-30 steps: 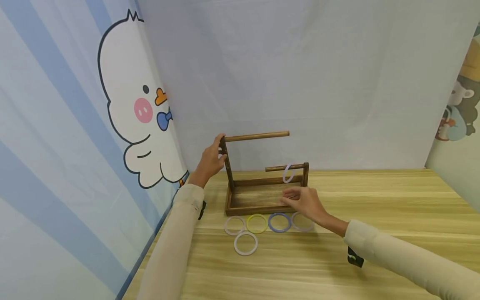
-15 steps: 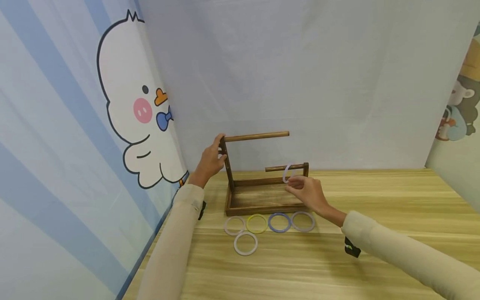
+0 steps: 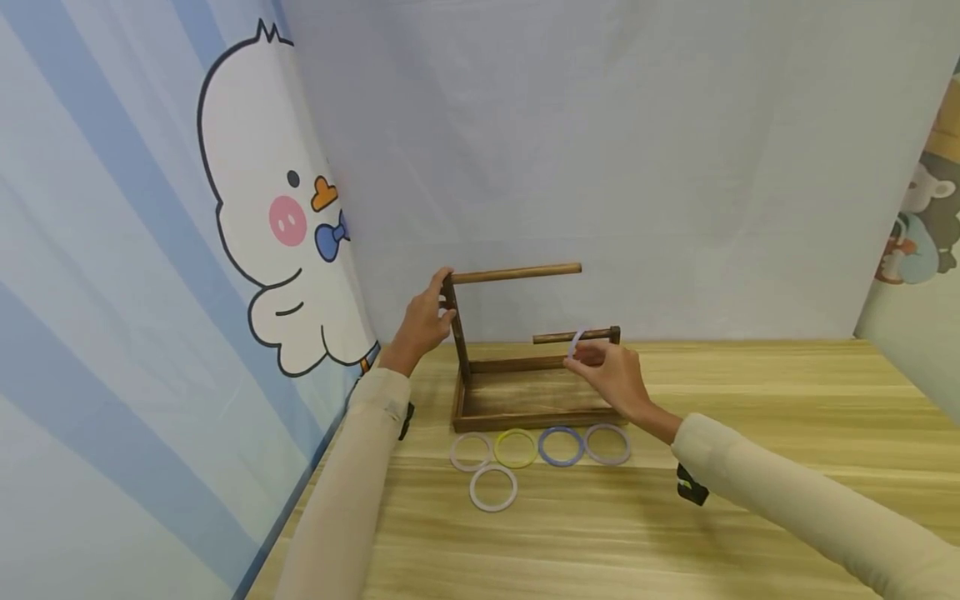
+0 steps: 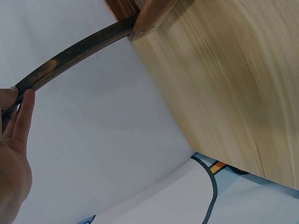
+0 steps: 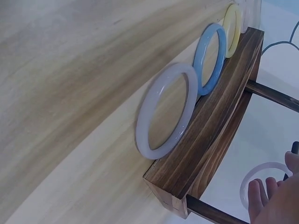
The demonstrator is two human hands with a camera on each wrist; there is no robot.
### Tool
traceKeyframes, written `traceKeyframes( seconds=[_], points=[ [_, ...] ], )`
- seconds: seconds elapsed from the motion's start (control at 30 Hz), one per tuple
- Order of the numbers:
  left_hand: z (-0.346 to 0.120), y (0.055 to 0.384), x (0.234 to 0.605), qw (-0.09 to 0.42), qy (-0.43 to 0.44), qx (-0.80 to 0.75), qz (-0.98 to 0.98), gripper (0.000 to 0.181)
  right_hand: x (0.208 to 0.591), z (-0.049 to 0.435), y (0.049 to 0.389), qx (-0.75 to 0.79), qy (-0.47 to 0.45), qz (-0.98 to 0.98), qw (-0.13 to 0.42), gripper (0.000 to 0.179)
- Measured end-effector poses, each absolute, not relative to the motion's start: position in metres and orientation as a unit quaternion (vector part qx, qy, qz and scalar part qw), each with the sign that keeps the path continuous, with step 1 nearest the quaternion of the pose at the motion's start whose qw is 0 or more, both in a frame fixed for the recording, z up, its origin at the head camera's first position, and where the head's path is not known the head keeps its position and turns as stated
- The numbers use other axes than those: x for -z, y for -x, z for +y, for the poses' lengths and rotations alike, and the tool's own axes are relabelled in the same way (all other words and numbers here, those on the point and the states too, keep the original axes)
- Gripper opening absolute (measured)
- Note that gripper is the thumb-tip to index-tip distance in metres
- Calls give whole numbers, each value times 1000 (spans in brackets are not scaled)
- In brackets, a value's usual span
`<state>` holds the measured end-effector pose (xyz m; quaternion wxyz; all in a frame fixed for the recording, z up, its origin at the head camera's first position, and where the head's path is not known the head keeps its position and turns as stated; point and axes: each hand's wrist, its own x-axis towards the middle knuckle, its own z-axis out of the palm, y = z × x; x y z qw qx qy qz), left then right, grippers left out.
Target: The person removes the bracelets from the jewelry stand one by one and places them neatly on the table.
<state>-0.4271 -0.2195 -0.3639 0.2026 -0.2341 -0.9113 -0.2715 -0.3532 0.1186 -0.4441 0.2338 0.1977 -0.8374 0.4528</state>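
Note:
A dark wooden bangle stand [image 3: 540, 422] has a tray base, a tall left post with an upper bar [image 3: 517, 273], and a short right post with a lower bar [image 3: 551, 338]. My left hand [image 3: 423, 325] holds the top of the tall post between thumb and fingers; the left wrist view shows the hand [image 4: 16, 172] at the post's end. A pale lavender bangle [image 3: 574, 343] hangs round the lower bar. Thumb and fingers of my right hand [image 3: 617, 379] pinch its near side. In the right wrist view the fingers partly cover that bangle [image 5: 247, 184].
Before the stand lies a row of bangles: pale pink [image 3: 471, 469], yellow [image 3: 516, 467], blue [image 3: 561, 464] and pale lilac [image 3: 607, 463]. A white bangle [image 3: 493, 509] lies nearer on the wooden table [image 3: 570, 542]. Behind rises a grey-white cloth backdrop [image 3: 637, 167].
My right hand has risen from above the front of the tray to the hanging bangle and taken hold of it. The bangle has turned more edge-on. My left hand stays on the post.

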Motion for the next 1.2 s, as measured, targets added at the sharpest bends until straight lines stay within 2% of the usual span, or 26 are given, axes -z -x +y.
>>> traceKeyframes(
  seconds=[0.63,1.2],
  points=[
    [-221,428,364,207,239,272,-909,73,439,106,356,-457,-174,-840,235,20],
    [-223,428,366,201,241,287,-905,75,442,103,354,-470,-197,-829,231,25]
  ],
)
